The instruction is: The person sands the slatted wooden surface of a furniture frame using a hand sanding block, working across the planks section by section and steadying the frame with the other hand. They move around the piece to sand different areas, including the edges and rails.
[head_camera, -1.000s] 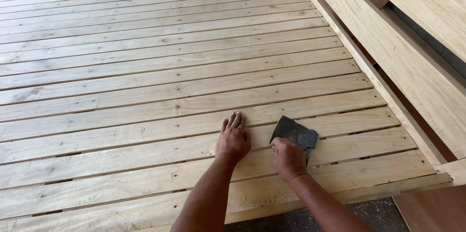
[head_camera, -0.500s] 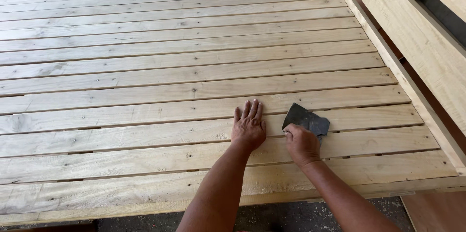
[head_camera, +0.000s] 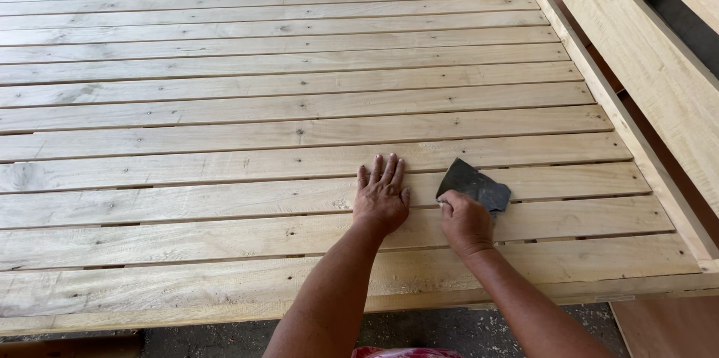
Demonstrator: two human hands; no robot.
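So the right hand (head_camera: 466, 222) is gripping a dark grey piece of sandpaper (head_camera: 475, 187) just right of centre in the lower half of the frame, fingers curled over its near edge and pressing it onto one of the pale wooden slats (head_camera: 225, 197), with the sheet sticking out up and to the right past the knuckles. The left hand (head_camera: 382, 197) is lying flat and empty right beside it on the left, fingers spread and pointing toward the top of the frame, holding nothing. The slats' long axis is running left to right across the frame, with the slatted wooden panel (head_camera: 299, 66) stretching away above both hands and a wooden side rail (head_camera: 599, 96) angling down the right edge.
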